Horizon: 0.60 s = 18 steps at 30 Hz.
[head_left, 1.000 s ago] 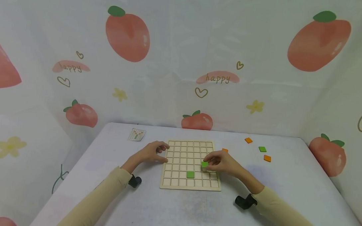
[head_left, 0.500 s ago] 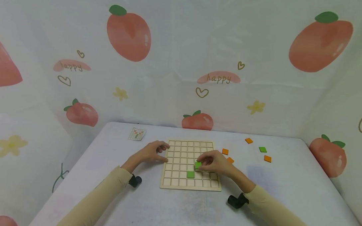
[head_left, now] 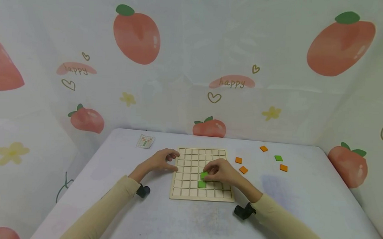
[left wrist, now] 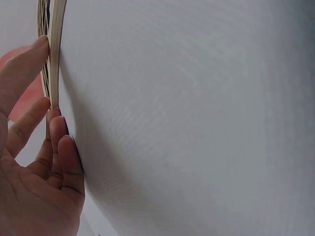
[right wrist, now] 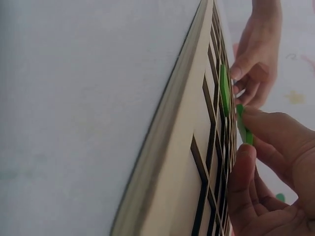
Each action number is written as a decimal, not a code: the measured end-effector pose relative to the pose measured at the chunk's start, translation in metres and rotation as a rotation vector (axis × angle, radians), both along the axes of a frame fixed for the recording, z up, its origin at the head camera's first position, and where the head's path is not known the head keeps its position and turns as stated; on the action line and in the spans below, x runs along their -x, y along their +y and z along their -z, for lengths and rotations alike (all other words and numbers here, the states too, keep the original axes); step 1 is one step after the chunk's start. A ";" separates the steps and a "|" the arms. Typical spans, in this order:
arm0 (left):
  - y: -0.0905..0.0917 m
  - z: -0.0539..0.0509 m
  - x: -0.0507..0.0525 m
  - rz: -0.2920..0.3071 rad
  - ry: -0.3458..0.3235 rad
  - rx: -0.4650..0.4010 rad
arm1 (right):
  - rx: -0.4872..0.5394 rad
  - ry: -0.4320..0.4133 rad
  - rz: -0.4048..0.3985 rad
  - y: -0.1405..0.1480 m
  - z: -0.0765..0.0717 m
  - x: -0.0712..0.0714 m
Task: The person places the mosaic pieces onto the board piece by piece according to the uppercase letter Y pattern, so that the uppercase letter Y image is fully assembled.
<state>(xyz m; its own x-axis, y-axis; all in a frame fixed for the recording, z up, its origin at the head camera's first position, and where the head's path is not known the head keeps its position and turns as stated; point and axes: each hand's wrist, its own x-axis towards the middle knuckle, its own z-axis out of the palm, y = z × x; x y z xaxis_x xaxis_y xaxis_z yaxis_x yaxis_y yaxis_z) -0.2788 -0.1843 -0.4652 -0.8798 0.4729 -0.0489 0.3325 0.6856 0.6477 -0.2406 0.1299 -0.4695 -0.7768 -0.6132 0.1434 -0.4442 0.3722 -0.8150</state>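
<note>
Your right hand (head_left: 219,170) has just slid leftward across the wooden board (head_left: 184,176), bringing the green tile (head_left: 203,176) it pinches between thumb and fingers to the spot just behind the laid tile (head_left: 202,184), which sits in the second row from the board's near edge. As I judge it, that leaves the work at the point of lining up: the pinched tile looks tilted and not yet seated, and I cannot tell whether it touches the board.

A second ago you had that tile closer to the board's right edge. Your hand then hid one of the two orange tiles beside that edge and part of the other; now the rear orange tile (head_left: 238,160) and the front orange tile (head_left: 243,170) both show whole. Your left hand (head_left: 159,160) has stayed at the board's left edge, thumb and fingers spread apart, tips against the wood. The laid tile is where it was, and the patterned card (head_left: 145,141) still lies by the table's far left corner.
</note>
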 end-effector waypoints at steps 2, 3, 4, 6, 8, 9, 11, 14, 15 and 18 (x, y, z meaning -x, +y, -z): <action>0.000 -0.001 0.000 0.000 0.000 -0.001 | -0.012 0.001 -0.001 -0.001 0.001 0.001; 0.000 0.000 0.000 0.002 0.000 -0.001 | -0.017 0.003 -0.001 -0.002 0.001 0.001; 0.000 0.000 0.000 0.002 0.001 0.000 | -0.022 0.008 -0.004 -0.002 0.001 0.001; 0.001 -0.001 -0.001 0.002 -0.003 -0.004 | -0.037 0.005 0.001 -0.003 0.001 0.000; 0.001 -0.002 -0.001 0.004 -0.002 -0.008 | -0.045 0.004 0.006 -0.004 0.000 0.000; 0.001 -0.002 -0.002 0.005 -0.001 -0.009 | -0.048 0.004 0.009 -0.004 -0.001 0.000; 0.001 -0.002 -0.002 0.008 -0.002 -0.013 | -0.055 -0.001 0.016 -0.005 -0.002 -0.001; 0.000 -0.002 -0.002 0.012 -0.005 -0.016 | -0.050 0.002 0.011 -0.006 -0.004 -0.002; 0.000 -0.002 -0.002 0.013 -0.007 -0.016 | -0.051 0.003 0.010 -0.006 -0.004 -0.003; -0.001 -0.002 -0.002 0.015 -0.009 -0.015 | -0.046 0.004 0.009 -0.007 -0.004 -0.004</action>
<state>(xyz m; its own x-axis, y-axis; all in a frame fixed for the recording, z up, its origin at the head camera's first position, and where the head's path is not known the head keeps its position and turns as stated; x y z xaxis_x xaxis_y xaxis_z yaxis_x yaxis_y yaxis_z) -0.2773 -0.1848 -0.4633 -0.8723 0.4864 -0.0498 0.3363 0.6709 0.6609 -0.2369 0.1224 -0.4652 -0.7817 -0.6124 0.1180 -0.4439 0.4135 -0.7950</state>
